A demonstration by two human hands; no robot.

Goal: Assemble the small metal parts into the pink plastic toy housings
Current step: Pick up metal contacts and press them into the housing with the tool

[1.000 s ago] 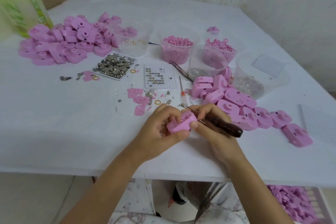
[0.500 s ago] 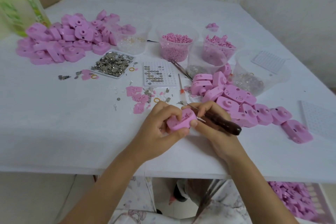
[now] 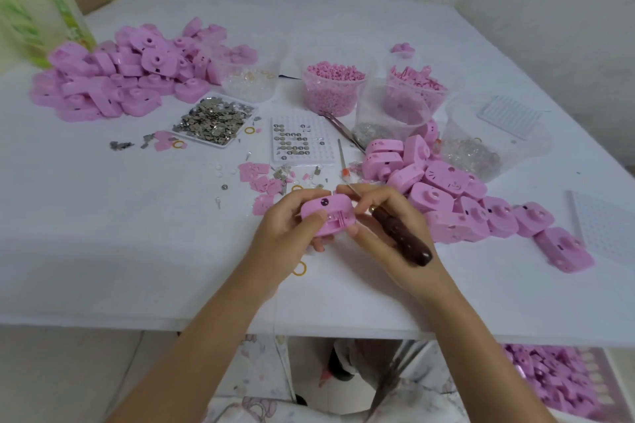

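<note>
Pink housing (image 3: 326, 218), held just above the surface (image 3: 137, 251) near its front edge, looks light, stiff and smooth, best taken by its ends, as the left hand (image 3: 285, 232) does with fingers (image 3: 296, 197) curled round it. The right hand (image 3: 386, 216) has fingers clamped on a dark-handled pick (image 3: 402, 239), thumb against the housing. Loose metal bits (image 3: 280, 175) crowd just behind and more housings (image 3: 443, 178) to the right, with open room to the left.

Near-left of table (image 3: 103, 244) open, wide room along near edge. Far-left corner blocked: housing pile (image 3: 113, 79) & green bottle (image 3: 31, 0). Mid: metal-parts tray (image 3: 225, 144), grid plate (image 3: 323, 148), tubs (image 3: 330, 99). Right side: housing heap (image 3: 481, 213), tight gaps. Far edge behind tubs open.
</note>
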